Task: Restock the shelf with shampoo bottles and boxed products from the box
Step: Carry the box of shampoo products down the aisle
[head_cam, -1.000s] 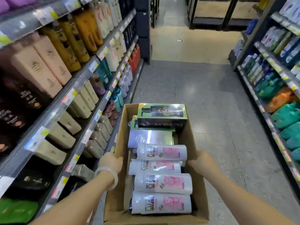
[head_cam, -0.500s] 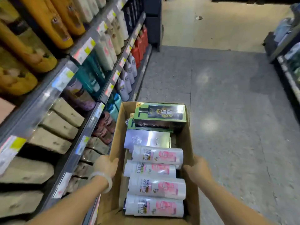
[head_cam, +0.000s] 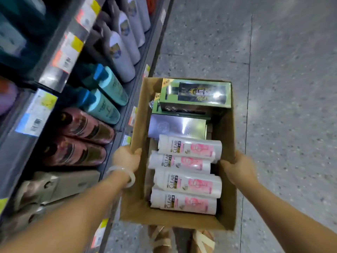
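I hold an open cardboard box (head_cam: 138,201) in the air over the aisle floor. My left hand (head_cam: 125,157) grips its left wall and my right hand (head_cam: 237,167) grips its right wall. Inside lie several white and pink shampoo bottles (head_cam: 187,183) on their sides in a row. Beyond them lie a silver-grey boxed product (head_cam: 176,126) and a green boxed product (head_cam: 195,95) stacked on another green one. The shelf (head_cam: 60,57) runs along my left, close to the box's left wall.
The shelf holds lavender bottles (head_cam: 122,52), teal bottles (head_cam: 109,99), dark red bottles (head_cam: 83,136) and beige packs (head_cam: 60,185), with price tags on the rails. Grey aisle floor (head_cam: 282,88) stretches to the right. My feet in sandals (head_cam: 182,240) show below the box.
The view has tilted down and come nearer the lower shelves; upper shelves and the right-hand shelving have left the frame. Both hands keep the same grip on the box.
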A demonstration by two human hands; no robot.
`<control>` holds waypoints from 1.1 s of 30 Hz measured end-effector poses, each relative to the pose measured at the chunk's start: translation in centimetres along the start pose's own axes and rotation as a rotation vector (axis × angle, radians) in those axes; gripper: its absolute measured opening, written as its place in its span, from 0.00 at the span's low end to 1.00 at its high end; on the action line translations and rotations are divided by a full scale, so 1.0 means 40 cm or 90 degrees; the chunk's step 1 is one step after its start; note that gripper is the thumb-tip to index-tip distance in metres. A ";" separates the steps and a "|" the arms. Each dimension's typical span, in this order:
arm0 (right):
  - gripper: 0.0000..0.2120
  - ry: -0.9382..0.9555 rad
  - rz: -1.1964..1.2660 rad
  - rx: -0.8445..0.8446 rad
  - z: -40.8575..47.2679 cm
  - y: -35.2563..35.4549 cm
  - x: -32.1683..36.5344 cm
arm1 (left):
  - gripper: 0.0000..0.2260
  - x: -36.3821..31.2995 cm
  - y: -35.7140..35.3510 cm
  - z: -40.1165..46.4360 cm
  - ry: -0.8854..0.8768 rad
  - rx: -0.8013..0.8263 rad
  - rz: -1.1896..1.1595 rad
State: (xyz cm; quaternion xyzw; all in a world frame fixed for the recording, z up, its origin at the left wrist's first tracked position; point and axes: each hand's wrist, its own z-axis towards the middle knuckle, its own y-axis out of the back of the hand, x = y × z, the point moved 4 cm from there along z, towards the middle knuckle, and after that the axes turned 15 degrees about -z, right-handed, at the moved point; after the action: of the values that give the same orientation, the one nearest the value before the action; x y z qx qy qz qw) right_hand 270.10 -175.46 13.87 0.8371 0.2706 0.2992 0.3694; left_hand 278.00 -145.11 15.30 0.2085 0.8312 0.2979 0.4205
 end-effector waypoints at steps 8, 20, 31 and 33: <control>0.07 -0.007 -0.005 -0.009 0.291 -0.232 -0.018 | 0.10 0.142 -0.239 0.287 -0.020 0.007 -0.026; 0.16 -0.036 -0.073 0.049 0.372 -0.376 -0.047 | 0.15 0.229 -0.341 0.386 -0.034 0.027 0.069; 0.24 0.098 -0.435 0.211 0.197 0.021 0.220 | 0.29 -0.021 -0.127 0.070 0.196 0.175 0.025; 0.19 0.166 -0.488 0.203 0.184 0.091 0.309 | 0.28 -0.075 -0.085 0.028 0.202 0.187 0.000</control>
State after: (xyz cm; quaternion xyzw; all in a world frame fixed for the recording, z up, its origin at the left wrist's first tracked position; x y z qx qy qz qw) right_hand 284.44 -172.58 16.40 0.6781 0.6490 0.1983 0.2824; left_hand 280.27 -149.05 14.21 0.2183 0.9215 0.2026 0.2492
